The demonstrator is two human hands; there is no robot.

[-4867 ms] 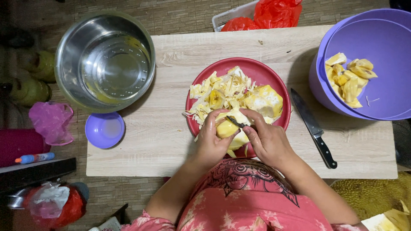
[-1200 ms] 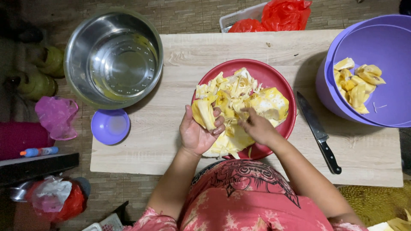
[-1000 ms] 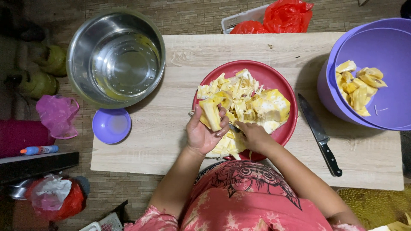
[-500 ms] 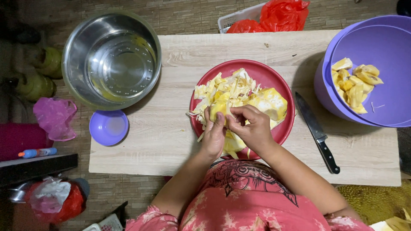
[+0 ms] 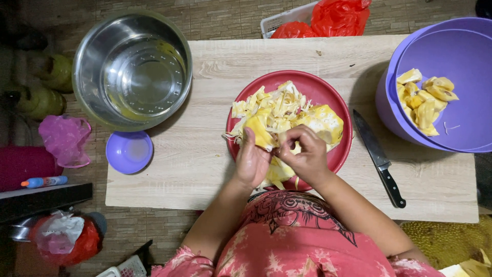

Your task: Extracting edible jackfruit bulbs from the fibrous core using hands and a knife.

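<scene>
Contents of the scene, listed from left to right.

Far left, on the floor: a pink plastic bag (image 5: 64, 139), and below it a red bag (image 5: 66, 240) holding crumpled white material.

Steel bowl (image 5: 132, 69): large, overhanging the left edge of the wooden table (image 5: 195, 169); holds no fruit, with a yellowish smear on its wall.

Small purple bowl (image 5: 129, 151): just below the steel bowl, beside the table edge.

Red plate (image 5: 335, 97): centre of the table, heaped with pale fibrous strips and yellow fruit (image 5: 287, 110), a larger chunk on its right side.

Left hand (image 5: 252, 163): over the near rim of the plate, fingers curled round a yellow fruit piece (image 5: 260, 129), thumb pressing on it.

Right hand (image 5: 306, 154): touching the left, fingertips pinched on the same piece from the other side. Half a second earlier the two hands were already joined at this spot; a second earlier they were apart, the left raised with a piece and the right down in the heap. Judged from this, a fresh piece has been taken up and is being pulled open.

Knife (image 5: 379, 158): black handle, lying flat to the right of the plate, untouched.

Purple tub (image 5: 451, 128): far right, holding cleaned yellow pods (image 5: 425, 100).

Top edge: red plastic bags (image 5: 335, 15) in a white basket.
</scene>
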